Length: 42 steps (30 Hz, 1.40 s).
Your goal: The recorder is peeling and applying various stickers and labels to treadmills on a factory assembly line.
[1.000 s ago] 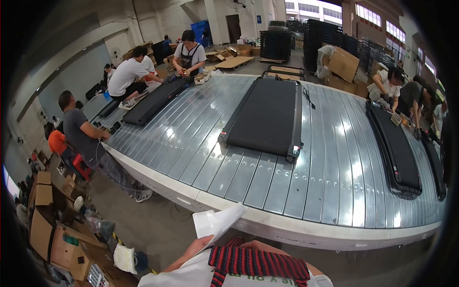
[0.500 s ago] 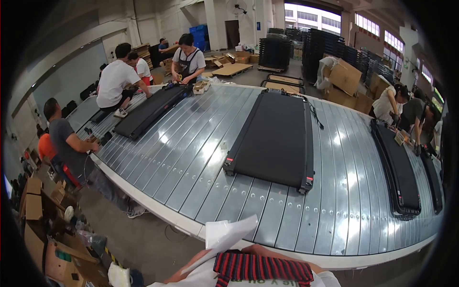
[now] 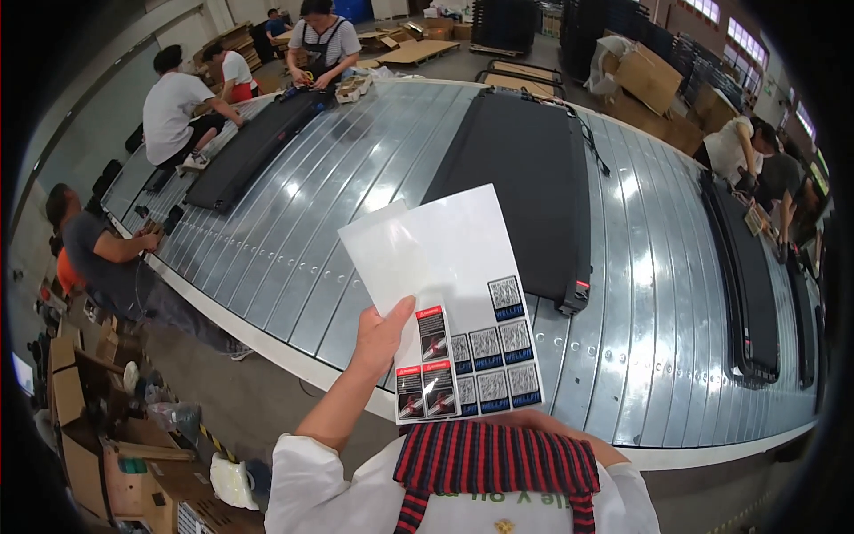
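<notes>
Left hand [image 3: 381, 336] pinches sticker sheet's [image 3: 445, 285] left edge.

The left hand [image 3: 381, 336] pinches a white sticker sheet [image 3: 445, 294] at its lower left edge — thumb on the red-and-black labels. Behind it lies a black treadmill [image 3: 525, 178] on the ribbed metal conveyor [image 3: 294, 240], people working along its edges.

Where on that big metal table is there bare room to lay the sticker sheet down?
Bare slats lie between the left black mat and the middle mat, and again right of it. The far end by the small boxes is crowded.
</notes>
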Motion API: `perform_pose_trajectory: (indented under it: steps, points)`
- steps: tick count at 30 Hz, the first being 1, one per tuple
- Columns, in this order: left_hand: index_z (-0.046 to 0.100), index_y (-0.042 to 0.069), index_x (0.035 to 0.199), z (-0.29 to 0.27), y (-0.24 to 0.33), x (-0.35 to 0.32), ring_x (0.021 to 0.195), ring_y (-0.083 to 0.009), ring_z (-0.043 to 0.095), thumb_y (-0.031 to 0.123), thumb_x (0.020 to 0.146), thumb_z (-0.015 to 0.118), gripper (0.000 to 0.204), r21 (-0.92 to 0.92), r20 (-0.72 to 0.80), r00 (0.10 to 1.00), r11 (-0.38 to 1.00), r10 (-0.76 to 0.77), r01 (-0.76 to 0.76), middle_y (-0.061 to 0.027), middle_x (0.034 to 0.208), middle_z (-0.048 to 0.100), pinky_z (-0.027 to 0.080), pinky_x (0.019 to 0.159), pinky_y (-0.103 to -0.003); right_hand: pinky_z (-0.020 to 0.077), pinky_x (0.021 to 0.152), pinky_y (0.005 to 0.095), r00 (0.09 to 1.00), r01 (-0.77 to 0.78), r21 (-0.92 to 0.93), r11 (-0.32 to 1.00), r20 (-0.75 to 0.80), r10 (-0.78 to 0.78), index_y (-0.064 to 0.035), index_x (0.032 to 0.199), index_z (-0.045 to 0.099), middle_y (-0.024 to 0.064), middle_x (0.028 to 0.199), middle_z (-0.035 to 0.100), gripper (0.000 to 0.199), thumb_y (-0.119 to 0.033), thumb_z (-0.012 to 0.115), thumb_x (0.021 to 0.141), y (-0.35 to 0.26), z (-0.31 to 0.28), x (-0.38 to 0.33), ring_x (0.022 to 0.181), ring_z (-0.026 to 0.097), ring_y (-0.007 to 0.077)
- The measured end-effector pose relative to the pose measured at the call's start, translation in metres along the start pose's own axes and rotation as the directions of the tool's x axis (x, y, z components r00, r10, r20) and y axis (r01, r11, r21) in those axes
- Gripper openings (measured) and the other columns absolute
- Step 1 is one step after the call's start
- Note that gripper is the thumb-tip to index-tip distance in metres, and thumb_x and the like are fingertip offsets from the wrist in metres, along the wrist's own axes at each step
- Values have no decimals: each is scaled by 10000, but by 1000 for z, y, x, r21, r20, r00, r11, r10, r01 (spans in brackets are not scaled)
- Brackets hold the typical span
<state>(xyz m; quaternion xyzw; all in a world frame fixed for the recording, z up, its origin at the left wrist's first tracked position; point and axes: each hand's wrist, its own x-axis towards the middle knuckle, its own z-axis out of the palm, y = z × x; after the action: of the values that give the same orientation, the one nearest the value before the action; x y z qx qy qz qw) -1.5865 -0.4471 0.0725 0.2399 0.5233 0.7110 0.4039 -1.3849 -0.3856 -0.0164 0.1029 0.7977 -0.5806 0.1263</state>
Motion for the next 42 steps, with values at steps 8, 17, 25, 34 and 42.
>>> perform_pose_trajectory:
  steps: [8,17,25,34,42]
  points:
    - [450,-51,1113,30,1,21,935,-147,509,129,820,546,357,-53,-258,943,972,209,-230,-101,1068,514,410,808,-273,374,869,315,949,67,258,964,282,-142,16,1141,455,169,1075,539,428,-291,477,843,55,16,32,992,504,256]
    - [481,-40,1044,-9,21,-12,806,-152,567,125,805,572,305,26,-515,759,893,398,-450,-85,951,563,470,720,-272,464,590,242,962,121,626,770,-267,66,-15,1017,530,94,839,591,239,-151,472,828,63,-2,43,627,578,119]
    - [442,-59,1113,-14,10,-17,952,-153,508,104,815,549,356,-5,-368,883,949,290,-314,-95,1081,514,402,830,-273,437,748,358,999,-4,-170,985,-37,-2,-23,1012,555,183,890,591,418,-378,456,814,35,3,34,838,568,317]
    - [518,-61,1037,7,-7,2,842,-140,545,161,785,602,346,4,-21,993,993,120,-120,-89,976,571,432,746,-258,415,581,188,284,435,55,899,-956,-79,-24,914,568,6,718,572,123,-99,511,836,-32,-80,-34,628,501,49]
    - [554,-47,990,39,-36,8,769,-112,549,220,791,596,336,128,244,968,992,-55,24,-76,913,591,443,669,-238,412,588,179,474,419,208,884,-880,-17,-13,893,534,-1,749,558,103,-53,559,802,-43,-32,-11,673,510,42]
